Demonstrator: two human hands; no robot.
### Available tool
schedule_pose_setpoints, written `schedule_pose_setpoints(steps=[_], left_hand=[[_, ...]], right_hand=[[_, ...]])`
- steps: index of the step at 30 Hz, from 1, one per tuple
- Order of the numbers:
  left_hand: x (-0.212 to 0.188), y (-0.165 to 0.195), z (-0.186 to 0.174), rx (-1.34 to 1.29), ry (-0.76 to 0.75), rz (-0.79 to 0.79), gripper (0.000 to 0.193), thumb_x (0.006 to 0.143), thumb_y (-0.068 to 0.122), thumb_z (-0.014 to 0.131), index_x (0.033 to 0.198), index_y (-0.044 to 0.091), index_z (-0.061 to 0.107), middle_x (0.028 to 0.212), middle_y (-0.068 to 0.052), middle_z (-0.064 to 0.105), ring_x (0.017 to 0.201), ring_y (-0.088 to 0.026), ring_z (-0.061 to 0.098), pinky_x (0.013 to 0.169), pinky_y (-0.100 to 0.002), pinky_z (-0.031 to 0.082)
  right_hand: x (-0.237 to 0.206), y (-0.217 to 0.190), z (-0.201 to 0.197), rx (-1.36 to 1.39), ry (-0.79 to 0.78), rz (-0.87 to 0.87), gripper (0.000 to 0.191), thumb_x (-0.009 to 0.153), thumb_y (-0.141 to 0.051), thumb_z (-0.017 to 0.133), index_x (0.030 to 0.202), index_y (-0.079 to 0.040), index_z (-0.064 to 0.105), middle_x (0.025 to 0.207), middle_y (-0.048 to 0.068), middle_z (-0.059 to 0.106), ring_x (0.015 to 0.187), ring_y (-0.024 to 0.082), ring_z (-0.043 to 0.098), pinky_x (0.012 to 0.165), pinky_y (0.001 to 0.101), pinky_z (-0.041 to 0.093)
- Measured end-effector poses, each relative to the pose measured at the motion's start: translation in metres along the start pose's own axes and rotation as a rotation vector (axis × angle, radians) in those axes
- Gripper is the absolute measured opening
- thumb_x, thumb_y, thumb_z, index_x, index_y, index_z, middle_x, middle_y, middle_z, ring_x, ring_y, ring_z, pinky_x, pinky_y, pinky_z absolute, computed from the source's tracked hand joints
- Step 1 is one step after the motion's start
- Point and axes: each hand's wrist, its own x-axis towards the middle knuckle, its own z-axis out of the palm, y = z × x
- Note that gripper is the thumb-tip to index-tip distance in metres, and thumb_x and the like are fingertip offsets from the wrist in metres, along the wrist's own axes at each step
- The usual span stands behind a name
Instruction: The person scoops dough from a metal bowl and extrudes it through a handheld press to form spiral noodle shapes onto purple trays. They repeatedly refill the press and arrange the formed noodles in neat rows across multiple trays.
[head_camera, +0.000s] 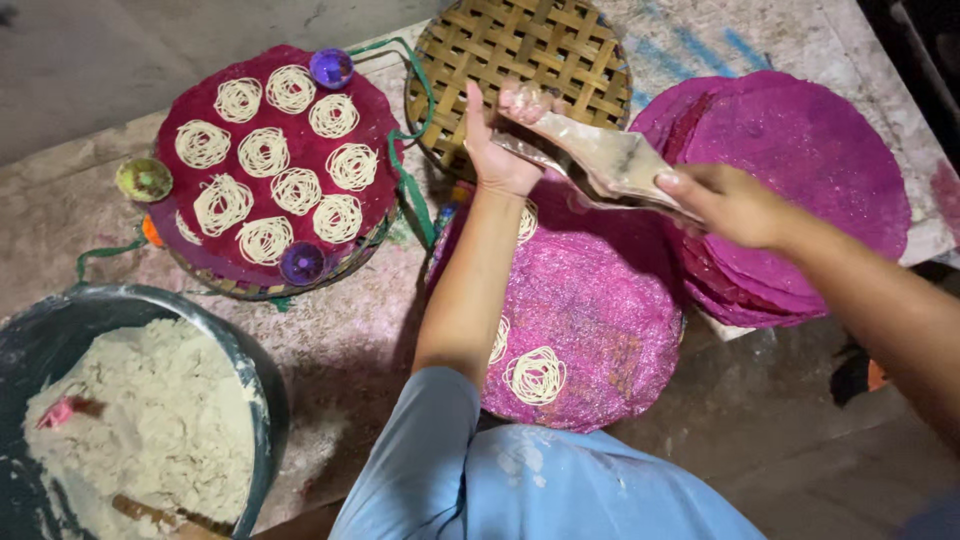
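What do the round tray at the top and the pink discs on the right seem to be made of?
Round tray: woven flat strips, probably bamboo or cane, matte tan with a visible criss-cross weave. Pink discs: seemingly cloth or mesh mats, magenta, with a grainy, faintly sparkling surface; exact material unclear.

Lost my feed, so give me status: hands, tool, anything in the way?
Both hands, left hand and right hand, on the dough press. Held above the pink mat, one noodle coil showing. Nothing blocking.

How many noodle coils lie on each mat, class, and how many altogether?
Noodle coils on the dark red mat: 10
On the pink mat: 3, two partly hidden
Total: 13
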Motion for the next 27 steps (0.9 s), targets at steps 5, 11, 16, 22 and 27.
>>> schedule_pose_setpoints(steps=[5, 11, 16, 22, 27], left_hand=[[-0.008, 0.005, -0.019, 0.013, 0.161, 0.0, 0.051, 0.101, 0.06, 0.053, 0.076, 0.015, 0.05, 0.068, 0.003, 0.046, 0.067, -0.016, 0.049, 0.09, -0.042, 0.047], [0.009, -0.013, -0.008, 0.084, 0.207, 0.075, 0.053, 0.102, 0.06, 0.047, 0.071, 0.018, 0.046, 0.064, 0.002, 0.044, 0.065, -0.018, 0.046, 0.082, -0.039, 0.045], [0.016, 0.008, 0.006, 0.134, 0.145, 0.072, 0.053, 0.102, 0.059, 0.043, 0.071, 0.016, 0.044, 0.065, 0.001, 0.04, 0.062, -0.017, 0.043, 0.078, -0.04, 0.044], [0.002, -0.014, 0.014, 0.122, 0.241, 0.09, 0.05, 0.101, 0.056, 0.037, 0.07, 0.017, 0.043, 0.063, 0.001, 0.038, 0.062, -0.018, 0.042, 0.075, -0.041, 0.044], [0.027, -0.017, 0.025, 0.025, 0.193, 0.057, 0.052, 0.104, 0.056, 0.033, 0.076, 0.015, 0.049, 0.068, -0.001, 0.046, 0.068, -0.02, 0.047, 0.085, -0.042, 0.048]], right_hand=[[-0.004, -0.008, 0.017, -0.011, -0.008, 0.019, 0.068, 0.101, -0.062, 0.039, 0.102, -0.001, 0.07, 0.073, 0.012, 0.067, 0.064, 0.022, 0.065, 0.062, 0.0384, 0.055], [-0.006, -0.02, -0.011, -0.299, 0.092, 0.076, 0.075, 0.1, -0.068, 0.032, 0.123, -0.006, 0.066, 0.073, 0.014, 0.067, 0.066, 0.024, 0.067, 0.064, 0.0433, 0.056], [-0.002, -0.021, 0.007, -0.143, 0.085, -0.076, 0.08, 0.1, -0.069, 0.032, 0.119, 0.0, 0.07, 0.074, 0.014, 0.067, 0.067, 0.023, 0.067, 0.063, 0.0432, 0.057], [-0.009, -0.014, -0.009, -0.204, 0.027, 0.124, 0.077, 0.099, -0.068, 0.035, 0.122, -0.002, 0.069, 0.071, 0.016, 0.067, 0.064, 0.026, 0.068, 0.06, 0.0451, 0.06], [-0.004, -0.01, -0.019, -0.237, 0.178, 0.025, 0.064, 0.101, -0.063, 0.042, 0.117, -0.007, 0.069, 0.067, 0.011, 0.063, 0.061, 0.022, 0.064, 0.061, 0.0423, 0.053]])
